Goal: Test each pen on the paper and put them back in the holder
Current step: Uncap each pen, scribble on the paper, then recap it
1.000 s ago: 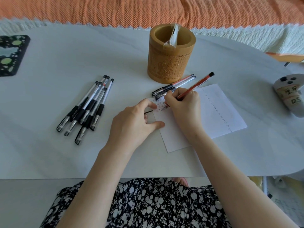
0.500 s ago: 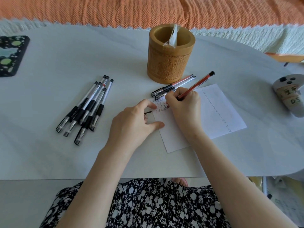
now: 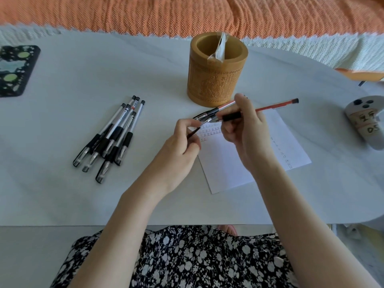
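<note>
right hand (image 3: 247,132) fingers clamped on red pen (image 3: 274,106), level above paper (image 3: 239,167) | left hand (image 3: 180,146) pinches dark cap (image 3: 193,133) near its tip | bamboo holder (image 3: 214,80) just behind | black pens (image 3: 116,136) piled left, bare table (image 3: 62,204) between

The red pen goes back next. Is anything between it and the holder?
Nothing blocks the way from the red pen in the right hand to the holder. A clear wrapper stands in its mouth at the near rim; the rest is open. Two pens lie at its foot. The left hand pinches a cap.
</note>
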{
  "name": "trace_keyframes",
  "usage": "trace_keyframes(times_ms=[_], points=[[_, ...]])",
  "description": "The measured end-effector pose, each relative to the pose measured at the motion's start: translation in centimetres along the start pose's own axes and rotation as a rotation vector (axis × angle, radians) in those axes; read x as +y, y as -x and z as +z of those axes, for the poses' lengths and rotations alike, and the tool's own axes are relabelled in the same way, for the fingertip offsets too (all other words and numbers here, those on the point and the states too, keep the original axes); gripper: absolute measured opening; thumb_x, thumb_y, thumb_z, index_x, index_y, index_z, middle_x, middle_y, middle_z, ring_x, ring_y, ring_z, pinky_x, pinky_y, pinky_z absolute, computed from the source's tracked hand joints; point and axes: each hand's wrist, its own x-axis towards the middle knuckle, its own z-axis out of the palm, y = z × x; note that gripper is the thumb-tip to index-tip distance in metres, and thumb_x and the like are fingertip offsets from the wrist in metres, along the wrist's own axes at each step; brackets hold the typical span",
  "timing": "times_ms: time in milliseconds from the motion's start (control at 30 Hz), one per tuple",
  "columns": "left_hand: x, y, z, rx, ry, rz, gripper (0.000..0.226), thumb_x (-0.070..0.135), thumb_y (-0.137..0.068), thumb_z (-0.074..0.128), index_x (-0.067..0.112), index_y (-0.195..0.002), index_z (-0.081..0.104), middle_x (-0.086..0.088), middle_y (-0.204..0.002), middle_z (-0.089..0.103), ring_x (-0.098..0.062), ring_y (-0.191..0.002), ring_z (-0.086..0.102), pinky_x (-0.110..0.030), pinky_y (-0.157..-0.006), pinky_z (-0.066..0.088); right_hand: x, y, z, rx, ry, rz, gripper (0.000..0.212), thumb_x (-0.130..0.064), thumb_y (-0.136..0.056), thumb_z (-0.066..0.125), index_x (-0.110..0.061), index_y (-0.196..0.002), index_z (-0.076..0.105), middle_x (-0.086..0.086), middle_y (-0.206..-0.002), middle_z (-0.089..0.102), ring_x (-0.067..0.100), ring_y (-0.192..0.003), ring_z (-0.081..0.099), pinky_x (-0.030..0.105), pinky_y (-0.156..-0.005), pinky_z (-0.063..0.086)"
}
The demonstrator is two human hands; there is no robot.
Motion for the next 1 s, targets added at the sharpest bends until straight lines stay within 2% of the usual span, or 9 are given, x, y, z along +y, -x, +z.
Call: trace_keyframes(times_ms=[100, 200, 300, 467, 533, 667, 800, 867, 1000], points=[[0.0, 0.1, 0.0, -0.040, 0.053, 0.035, 0.031, 0.008, -0.097, 0.039, 0.028, -0.121, 0.035, 0.010, -0.085, 0.053, -0.008, -0.086, 0.053, -0.010, -0.078, 0.036, -0.2, 0.3, 0.0, -0.030, -0.043, 0.065, 0.032, -0.015, -0.096, 0.046, -0.006, -0.067, 0.054, 0.000, -0.043, 0.039, 0.014, -0.041, 0.031, 0.021, -0.043, 0.025], [0.2, 0.2, 0.0, -0.044, 0.088, 0.060, 0.036, 0.008, -0.096, 0.041, 0.027, -0.125, 0.035, 0.008, -0.087, 0.057, -0.012, -0.090, 0.056, -0.020, -0.089, 0.039, -0.2, 0.5, 0.1, -0.028, -0.007, 0.086, 0.031, -0.015, -0.096, 0.047, -0.008, -0.066, 0.045, -0.001, -0.041, 0.038, 0.014, -0.040, 0.030, 0.020, -0.040, 0.026], [0.1, 0.2, 0.0, -0.044, 0.094, 0.066, 0.038, 0.010, -0.095, 0.043, 0.030, -0.126, 0.034, 0.007, -0.088, 0.058, -0.015, -0.090, 0.056, -0.027, -0.092, 0.040, -0.2, 0.7, 0.3, -0.037, 0.044, 0.094, 0.032, -0.012, -0.095, 0.046, -0.009, -0.064, 0.043, -0.001, -0.039, 0.036, 0.014, -0.038, 0.029, 0.021, -0.040, 0.024], [0.2, 0.2, 0.3, -0.066, 0.104, 0.064, 0.039, 0.011, -0.096, 0.042, 0.032, -0.128, 0.037, 0.011, -0.089, 0.060, -0.010, -0.090, 0.057, -0.028, -0.092, 0.041, 0.0, 1.0, 0.7, -0.111, 0.152, 0.069, 0.033, -0.008, -0.094, 0.046, -0.009, -0.061, 0.044, -0.001, -0.040, 0.035, 0.013, -0.037, 0.029, 0.019, -0.039, 0.023], [0.1, 0.2, 0.4, -0.065, 0.100, 0.068, 0.040, 0.011, -0.097, 0.041, 0.031, -0.131, 0.037, 0.011, -0.088, 0.060, -0.006, -0.088, 0.057, -0.022, -0.089, 0.041, 0.0, 1.1, 0.7, -0.166, 0.204, 0.074, 0.033, -0.013, -0.095, 0.050, -0.009, -0.063, 0.046, 0.000, -0.041, 0.039, 0.013, -0.037, 0.033, 0.018, -0.039, 0.025], [0.1, 0.0, 0.2, 0.001, 0.081, 0.141, 0.037, 0.007, -0.096, 0.043, 0.026, -0.128, 0.038, 0.010, -0.081, 0.061, -0.001, -0.070, 0.054, -0.013, -0.070, 0.043, 0.0, 1.2, 0.3, -0.284, 0.203, 0.050, 0.029, -0.026, -0.095, 0.054, -0.003, -0.077, 0.054, 0.006, -0.050, 0.050, 0.020, -0.048, 0.042, 0.021, -0.044, 0.030], [0.1, 0.0, -0.2, 0.068, 0.127, 0.167, 0.035, 0.007, -0.093, 0.050, 0.018, -0.124, 0.040, 0.005, -0.077, 0.066, -0.011, -0.063, 0.062, -0.014, -0.066, 0.047, 0.0, 1.3, -0.4, -0.301, 0.201, 0.011, 0.026, -0.015, -0.094, 0.056, 0.009, -0.090, 0.061, 0.008, -0.063, 0.061, 0.015, -0.052, 0.051, 0.019, -0.048, 0.037], [0.1, 0.0, -0.1, 0.094, 0.158, 0.142, 0.028, 0.007, -0.091, 0.055, 0.016, -0.116, 0.046, 0.002, -0.079, 0.070, -0.015, -0.065, 0.067, -0.019, -0.066, 0.052, 0.1, 1.3, -0.5, -0.302, 0.225, -0.009, 0.024, -0.014, -0.094, 0.056, 0.010, -0.091, 0.061, 0.007, -0.063, 0.062, 0.010, -0.049, 0.050, 0.016, -0.047, 0.036], [0.1, 0.0, -0.3, 0.196, 0.229, 0.094, 0.011, 0.006, -0.084, 0.065, 0.008, -0.094, 0.060, -0.003, -0.082, 0.072, -0.013, -0.068, 0.070, -0.026, -0.056, 0.057, 0.2, 1.2, -0.5, -0.273, 0.199, -0.026, 0.022, -0.012, -0.094, 0.056, 0.008, -0.092, 0.064, 0.001, -0.061, 0.062, 0.011, -0.050, 0.048, 0.017, -0.046, 0.036]])
